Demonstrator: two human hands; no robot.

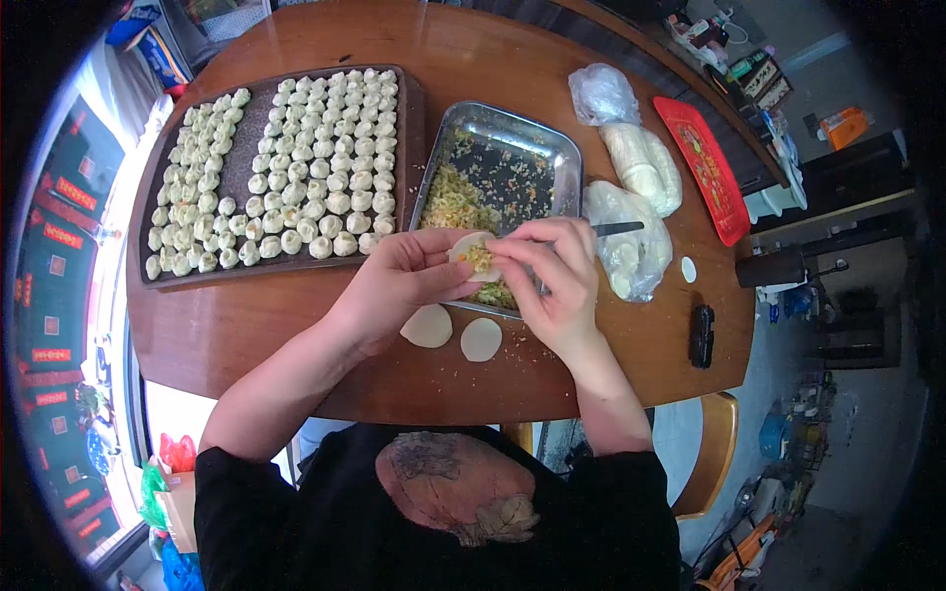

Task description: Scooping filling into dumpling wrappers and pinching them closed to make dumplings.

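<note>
My left hand [404, 279] cups a round dumpling wrapper [471, 250] with yellow-green filling on it. My right hand [554, 276] holds a thin dark-handled utensil [616, 229] and presses its fingers onto the filling in the wrapper. Both hands hover over the near corner of a metal tray [512, 128] that holds chopped filling [455, 205]. Two flat round wrappers [428, 326] [481, 339] lie on the wooden table [246, 330] just below my hands.
A dark tray [236, 167] at the left carries several rows of finished dumplings [325, 158]. Plastic bags of dough [636, 163] and wrappers [626, 256] sit at the right, beside a red tray [705, 167]. A small black object [702, 335] and one loose wrapper [689, 269] lie near the table's right edge.
</note>
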